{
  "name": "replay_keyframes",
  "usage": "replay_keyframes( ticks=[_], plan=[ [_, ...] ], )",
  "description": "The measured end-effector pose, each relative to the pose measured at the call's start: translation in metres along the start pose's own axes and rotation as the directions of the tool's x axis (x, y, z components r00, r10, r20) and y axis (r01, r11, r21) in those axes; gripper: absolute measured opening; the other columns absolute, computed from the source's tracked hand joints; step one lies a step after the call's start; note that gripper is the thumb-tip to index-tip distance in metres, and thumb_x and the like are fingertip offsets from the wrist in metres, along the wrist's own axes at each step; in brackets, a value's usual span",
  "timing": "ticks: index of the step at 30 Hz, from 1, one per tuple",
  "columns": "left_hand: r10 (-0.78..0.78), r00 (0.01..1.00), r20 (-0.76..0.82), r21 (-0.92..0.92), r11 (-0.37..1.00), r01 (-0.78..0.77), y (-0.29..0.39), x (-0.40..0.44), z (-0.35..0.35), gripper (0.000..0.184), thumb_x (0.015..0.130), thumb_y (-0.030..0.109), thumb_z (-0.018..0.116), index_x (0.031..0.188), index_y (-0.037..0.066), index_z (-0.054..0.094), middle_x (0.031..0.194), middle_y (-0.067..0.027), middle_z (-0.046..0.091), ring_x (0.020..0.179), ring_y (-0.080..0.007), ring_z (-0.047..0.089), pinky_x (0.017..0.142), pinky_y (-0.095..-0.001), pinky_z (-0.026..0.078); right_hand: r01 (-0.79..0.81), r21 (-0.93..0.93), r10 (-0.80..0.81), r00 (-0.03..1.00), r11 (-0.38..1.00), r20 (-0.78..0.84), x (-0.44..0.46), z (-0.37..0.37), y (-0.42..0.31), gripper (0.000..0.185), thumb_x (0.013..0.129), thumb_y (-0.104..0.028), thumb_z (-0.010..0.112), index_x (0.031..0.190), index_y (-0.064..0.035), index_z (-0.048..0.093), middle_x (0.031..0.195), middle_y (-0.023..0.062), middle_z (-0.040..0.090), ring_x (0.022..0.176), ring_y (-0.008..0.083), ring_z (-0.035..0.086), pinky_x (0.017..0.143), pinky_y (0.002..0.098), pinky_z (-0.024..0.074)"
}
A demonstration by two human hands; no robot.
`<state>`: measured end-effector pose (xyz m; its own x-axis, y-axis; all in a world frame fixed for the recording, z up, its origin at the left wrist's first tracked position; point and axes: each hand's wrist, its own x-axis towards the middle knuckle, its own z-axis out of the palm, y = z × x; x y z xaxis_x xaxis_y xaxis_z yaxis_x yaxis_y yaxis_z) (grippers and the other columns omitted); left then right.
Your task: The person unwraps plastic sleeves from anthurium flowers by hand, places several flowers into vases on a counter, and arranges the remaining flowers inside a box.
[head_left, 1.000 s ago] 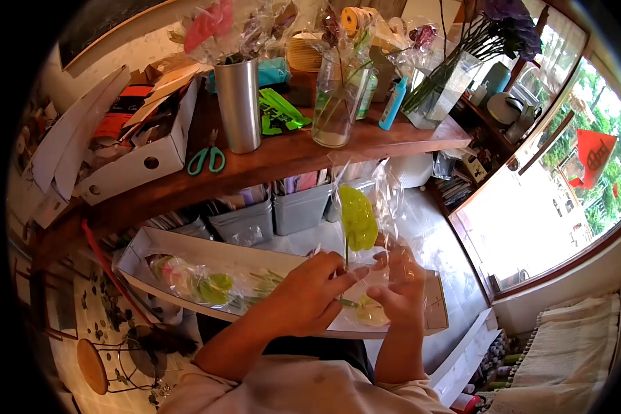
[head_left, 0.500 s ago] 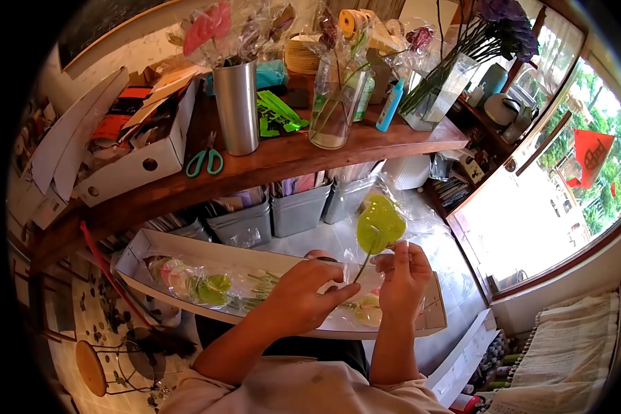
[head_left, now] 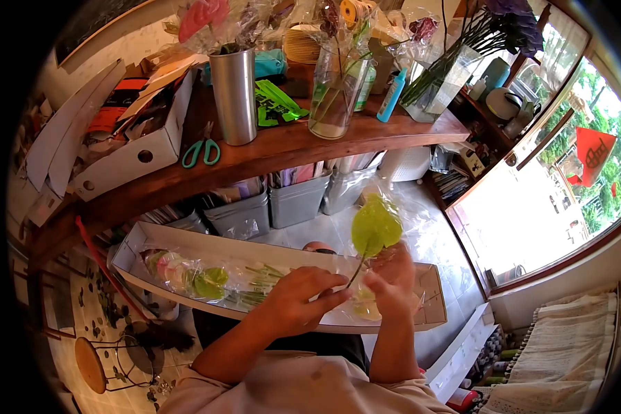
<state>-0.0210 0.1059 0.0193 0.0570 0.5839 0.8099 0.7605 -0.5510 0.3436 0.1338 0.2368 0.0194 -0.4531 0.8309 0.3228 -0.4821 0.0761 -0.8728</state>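
Note:
My left hand [head_left: 305, 298] is closed on the thin stem of a green anthurium [head_left: 377, 226], pinching it between thumb and fingers. The bloom stands upright above the hands in a clear plastic sleeve [head_left: 401, 215]. Beside the bloom, my right hand [head_left: 391, 279] is raised against the lower part of the sleeve, thumb apart from its fingers. Some fingertips are blurred behind the plastic. Under both hands lies a long white box [head_left: 186, 241]. Inside it are more wrapped flowers, including a green bloom [head_left: 210, 283] and several cut stems [head_left: 259, 281].
A wooden shelf [head_left: 283, 153] runs ahead, carrying scissors [head_left: 201, 153], a metal vase [head_left: 233, 96], a glass vase [head_left: 332, 103], a blue bottle [head_left: 391, 96] and an open carton [head_left: 131, 162]. Grey bins [head_left: 300, 200] stand below. A stool [head_left: 90, 364] is at lower left.
My right hand has loosened its fingertip pinch beside the bloom and moved slightly left and down behind the sleeve. The anthurium has shifted slightly left while my left hand keeps its stem.

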Motion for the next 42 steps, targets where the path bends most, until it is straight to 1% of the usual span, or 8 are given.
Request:
replay_keyframes(
  ticks=[1,4,9,11,14,20,23,42],
  plan=[
    [-0.002,1.0,0.002,-0.002,1.0,0.002,0.0,0.0,0.0,0.03,0.079,-0.006,0.076,0.106,0.007,0.078,0.111,-0.0108,0.071,0.095,-0.0289,0.069,0.081,-0.0403,0.056,-0.076,-0.04,0.079,0.993,0.996,0.084,-0.001,0.002,-0.006,0.053,0.081,-0.002,0.087,0.127,0.0034,0.062,0.111,0.0055,0.071,0.102,0.0139,0.065,0.091,0.0305,0.0502],
    [-0.009,1.0,0.011,-0.009,1.0,0.009,0.002,0.0,0.0,0.025,0.08,-0.002,0.077,0.104,0.004,0.077,0.109,-0.0087,0.071,0.095,-0.0266,0.069,0.082,-0.0395,0.056,-0.161,-0.171,0.194,0.961,0.972,0.196,-0.004,-0.002,-0.009,0.052,0.081,0.0,0.086,0.127,0.0045,0.063,0.113,0.0064,0.071,0.103,0.0129,0.064,0.09,0.03,0.0499],
    [0.016,0.999,0.028,-0.005,1.0,-0.015,-0.001,-0.004,0.002,0.02,0.077,0.001,0.079,0.098,0.003,0.077,0.11,-0.0091,0.07,0.094,-0.0271,0.069,0.082,-0.0401,0.056,-0.129,-0.394,0.16,0.986,0.91,0.047,-0.007,-0.011,0.001,0.028,0.084,-0.003,0.085,0.108,0.0038,0.073,0.097,0.005,0.074,0.088,0.0094,0.066,0.078,0.0269,0.0519],
    [0.009,0.999,0.034,-0.028,1.0,-0.008,0.001,-0.004,0.003,0.025,0.073,-0.003,0.078,0.098,0.003,0.077,0.108,-0.0095,0.07,0.093,-0.0286,0.068,0.08,-0.0404,0.056,-0.12,-0.465,0.142,0.99,0.877,0.013,-0.007,-0.011,-0.001,0.02,0.086,-0.003,0.084,0.102,0.0038,0.075,0.089,0.0039,0.074,0.08,0.0083,0.066,0.071,0.0251,0.0518],
    [0.023,0.999,0.032,-0.016,1.0,-0.022,0.004,-0.004,0.004,0.027,0.071,-0.005,0.078,0.097,0.003,0.078,0.106,-0.0085,0.068,0.093,-0.0284,0.067,0.08,-0.0402,0.056,-0.172,-0.372,0.158,0.985,0.912,-0.068,-0.008,0.004,-0.011,0.013,0.088,-0.003,0.082,0.097,0.0048,0.075,0.084,0.0024,0.074,0.075,0.0071,0.065,0.067,0.0238,0.0515],
    [0.092,0.99,0.104,0.011,0.996,-0.094,0.007,-0.005,0.0,0.026,0.07,0.0,0.078,0.095,0.001,0.077,0.106,-0.0059,0.064,0.094,-0.0264,0.064,0.08,-0.0401,0.055,-0.136,-0.366,0.089,0.986,0.92,-0.144,-0.01,0.005,0.0,0.01,0.09,0.0,0.081,0.095,0.0042,0.074,0.088,0.0034,0.074,0.077,0.0072,0.066,0.068,0.021,0.0514],
    [0.099,0.988,0.119,0.027,0.994,-0.102,0.013,-0.012,0.007,0.029,0.069,0.002,0.077,0.098,0.0,0.077,0.105,-0.0059,0.063,0.096,-0.026,0.063,0.08,-0.0406,0.055,-0.173,-0.3,0.099,0.964,0.938,-0.247,-0.008,0.017,-0.011,0.013,0.093,-0.002,0.079,0.102,0.0061,0.074,0.092,0.0027,0.073,0.08,0.0063,0.063,0.072,0.023,0.051],
    [-0.116,0.982,0.146,0.122,0.988,0.098,0.021,-0.02,-0.009,0.034,0.073,0.006,0.081,0.107,0.005,0.076,0.104,-0.0083,0.069,0.094,-0.0306,0.067,0.086,-0.0436,0.056,-0.079,-0.044,0.065,0.961,0.996,-0.268,-0.002,0.004,0.01,0.007,0.1,-0.001,0.069,0.102,0.0046,0.066,0.093,0.011,0.071,0.08,0.016,0.065,0.073,0.0305,0.0525]
  ],
)
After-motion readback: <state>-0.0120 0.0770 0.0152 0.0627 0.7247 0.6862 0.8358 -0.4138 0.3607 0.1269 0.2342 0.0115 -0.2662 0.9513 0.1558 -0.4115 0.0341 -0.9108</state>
